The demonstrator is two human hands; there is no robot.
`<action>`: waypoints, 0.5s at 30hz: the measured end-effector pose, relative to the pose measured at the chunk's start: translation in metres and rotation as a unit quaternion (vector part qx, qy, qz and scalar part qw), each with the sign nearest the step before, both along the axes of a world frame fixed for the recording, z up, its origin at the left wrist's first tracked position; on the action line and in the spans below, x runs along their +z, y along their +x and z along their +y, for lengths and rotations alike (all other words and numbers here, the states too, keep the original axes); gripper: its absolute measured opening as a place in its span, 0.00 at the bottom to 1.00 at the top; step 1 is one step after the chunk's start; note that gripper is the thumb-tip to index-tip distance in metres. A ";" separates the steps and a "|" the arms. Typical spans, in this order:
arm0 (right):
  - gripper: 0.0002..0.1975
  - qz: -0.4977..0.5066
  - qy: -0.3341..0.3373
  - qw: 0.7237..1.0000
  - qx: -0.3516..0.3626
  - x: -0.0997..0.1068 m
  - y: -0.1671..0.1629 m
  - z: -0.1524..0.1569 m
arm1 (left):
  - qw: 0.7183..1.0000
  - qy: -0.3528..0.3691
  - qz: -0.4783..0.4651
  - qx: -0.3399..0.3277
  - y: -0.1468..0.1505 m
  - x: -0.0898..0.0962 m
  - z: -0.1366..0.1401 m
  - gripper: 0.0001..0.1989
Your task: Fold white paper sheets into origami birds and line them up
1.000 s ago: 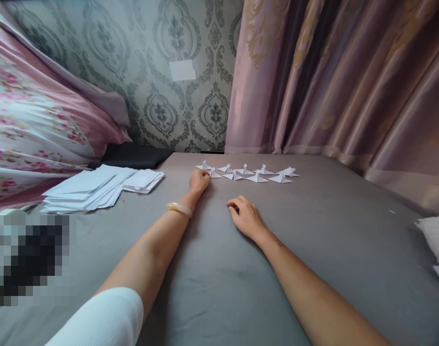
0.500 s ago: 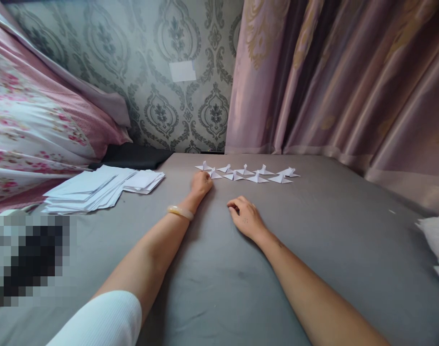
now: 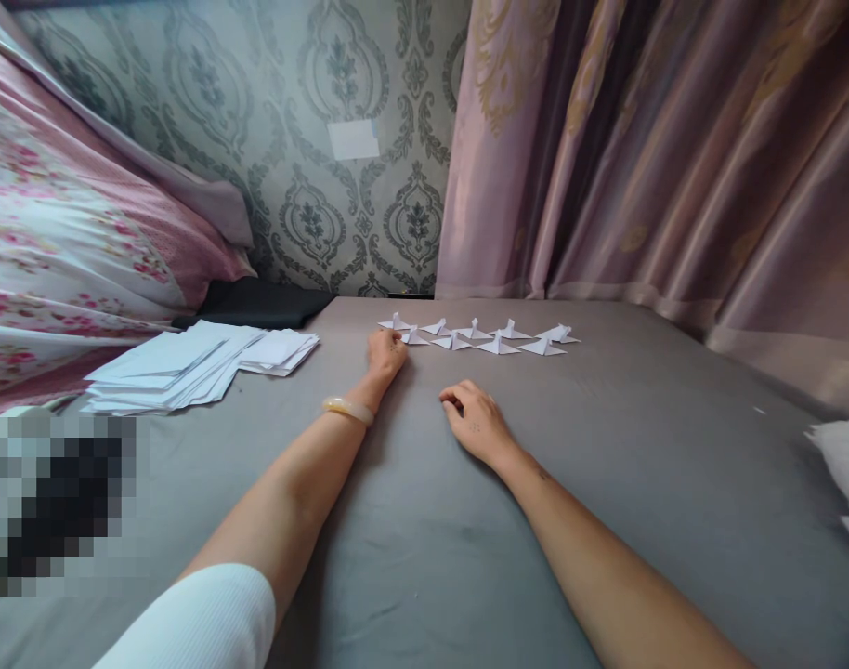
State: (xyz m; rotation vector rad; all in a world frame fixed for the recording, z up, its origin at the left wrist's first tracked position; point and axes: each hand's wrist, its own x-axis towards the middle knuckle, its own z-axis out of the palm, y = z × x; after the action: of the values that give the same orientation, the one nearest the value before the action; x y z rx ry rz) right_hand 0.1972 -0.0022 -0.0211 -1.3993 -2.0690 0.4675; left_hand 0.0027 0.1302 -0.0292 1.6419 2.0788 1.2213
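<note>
My left hand [image 3: 387,351], with a pale bangle [image 3: 347,410] at the wrist, reaches to the left end of two rows of folded white paper cranes [image 3: 498,345]. Its fingers are closed beside the front-left paper crane [image 3: 415,336] and hide that crane's left wing. Whether they pinch it, I cannot tell. Just behind the fingertips stands the back-left crane [image 3: 396,321]. My right hand [image 3: 475,420] rests on the grey sheet [image 3: 424,520], in front of the cranes and apart from them. Its fingers are loosely curled in, and nothing shows in them.
Stacks of white paper [image 3: 160,362] and a smaller pile of paper squares [image 3: 278,349] lie to the left. Behind them is a folded black cloth [image 3: 257,302]. Pink curtains [image 3: 606,167] hang along the right. A white bundle [image 3: 842,465] lies at the right edge.
My left hand has shifted slightly to the left, showing a little more of the front-left crane. The right hand and the cranes look unmoved.
</note>
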 end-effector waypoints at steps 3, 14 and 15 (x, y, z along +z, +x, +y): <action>0.09 0.001 -0.002 1.000 -0.001 -0.001 0.000 0.000 | 0.996 0.014 -0.082 0.032 -0.007 0.001 0.001 0.17; 0.10 0.007 0.017 1.000 0.006 -0.006 0.003 0.004 | 0.960 0.162 -0.160 0.163 -0.152 0.045 -0.059 0.19; 0.10 0.008 0.018 1.000 0.006 -0.007 0.003 0.005 | 0.957 0.173 -0.148 0.178 -0.168 0.048 -0.064 0.19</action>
State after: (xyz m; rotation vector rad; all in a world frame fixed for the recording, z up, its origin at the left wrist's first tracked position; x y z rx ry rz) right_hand 0.2003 0.0023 -0.0280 -1.3592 -2.0635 0.4434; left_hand -0.1653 0.0657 0.0192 1.1233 2.1088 1.9105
